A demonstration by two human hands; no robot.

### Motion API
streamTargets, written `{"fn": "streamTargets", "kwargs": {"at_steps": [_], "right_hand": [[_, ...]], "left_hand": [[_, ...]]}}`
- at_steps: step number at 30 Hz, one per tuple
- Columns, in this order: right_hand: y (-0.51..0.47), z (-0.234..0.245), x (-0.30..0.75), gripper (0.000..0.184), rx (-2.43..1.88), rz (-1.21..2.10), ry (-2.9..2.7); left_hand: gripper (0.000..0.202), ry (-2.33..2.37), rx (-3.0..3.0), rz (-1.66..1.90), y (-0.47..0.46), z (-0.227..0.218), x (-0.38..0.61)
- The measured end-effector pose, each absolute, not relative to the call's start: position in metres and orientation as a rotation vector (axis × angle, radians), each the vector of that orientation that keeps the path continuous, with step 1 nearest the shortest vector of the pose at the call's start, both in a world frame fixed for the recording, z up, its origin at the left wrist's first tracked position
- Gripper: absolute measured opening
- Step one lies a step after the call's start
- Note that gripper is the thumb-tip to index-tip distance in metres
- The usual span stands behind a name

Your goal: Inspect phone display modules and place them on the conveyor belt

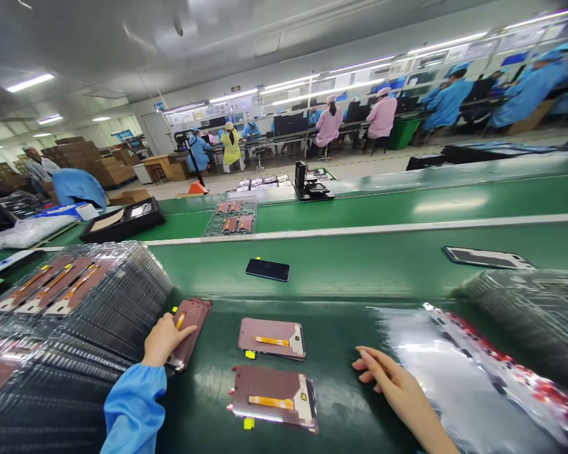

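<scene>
My left hand is closed on the edge of a brown-backed phone screen, its thumb lying across the back. Whether that piece rests on others beneath it I cannot tell. To its right, two more phone screens lie face down on the green bench: one farther off and one nearer. Each has an orange flex cable and a yellow tab. My right hand hovers or rests by the bench at the right, fingers loosely stretched, with nothing in them. Close beside it lies a pile of clear plastic film.
Tall stacked clear trays with phone screens stand at the left. A dark phone lies on the green belt ahead, another panel at the right. More clear trays are stacked at the right. Several people work in the background.
</scene>
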State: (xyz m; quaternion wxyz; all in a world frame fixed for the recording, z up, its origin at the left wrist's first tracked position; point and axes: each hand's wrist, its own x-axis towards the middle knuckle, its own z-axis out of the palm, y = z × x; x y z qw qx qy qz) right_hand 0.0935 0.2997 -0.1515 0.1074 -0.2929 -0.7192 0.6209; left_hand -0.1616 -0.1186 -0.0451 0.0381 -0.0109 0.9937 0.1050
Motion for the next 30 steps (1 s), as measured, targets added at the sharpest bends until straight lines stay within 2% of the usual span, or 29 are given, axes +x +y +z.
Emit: {"fn": "streamTargets", "kwargs": {"at_steps": [3, 8, 10, 12, 17, 22, 26, 28, 30], "right_hand": [[0.299, -0.144, 0.092, 0.060, -0.848, 1.822, -2.084], [0.281, -0.119, 0.091, 0.060, -0.803, 1.853, -2.032], [0.266, -0.104, 0.092, 0.060, -0.740, 1.893, -2.027], [0.251, -0.089, 0.093, 0.059, -0.641, 1.960, -2.010], [0.237, -0.065, 0.102, 0.044, -0.495, 1.962, -1.902], [0.244, -0.068, 0.109, 0.044, -0.532, 1.817, -1.924], [0.240, -0.070, 0.111, 0.026, -0.531, 1.595, -1.953], [0.233, -0.067, 0.111, 0.016, -0.441, 1.286, -1.988], [0.224, -0.061, 0.111, 0.024, -0.231, 0.894, -2.032]], "left_hand": [[0.059, 3.118, -0.052, 0.372, -0.112, -0.031, -0.157], [0.060, 2.995, 0.274, 0.770, -0.064, -0.014, -0.128], [0.061, 2.760, 0.470, 1.064, -0.028, -0.017, -0.098], [0.061, 2.327, 0.600, 1.351, 0.012, -0.026, -0.060], [0.070, 1.679, 0.557, 1.513, 0.072, -0.053, 0.007], [0.049, 1.541, 0.500, 1.586, 0.077, -0.056, 0.010], [0.052, 1.460, 0.442, 1.606, 0.080, -0.048, 0.009], [0.056, 1.478, 0.404, 1.632, 0.083, -0.050, 0.010], [0.059, 1.546, 0.390, 1.664, 0.086, -0.055, 0.009]]}}
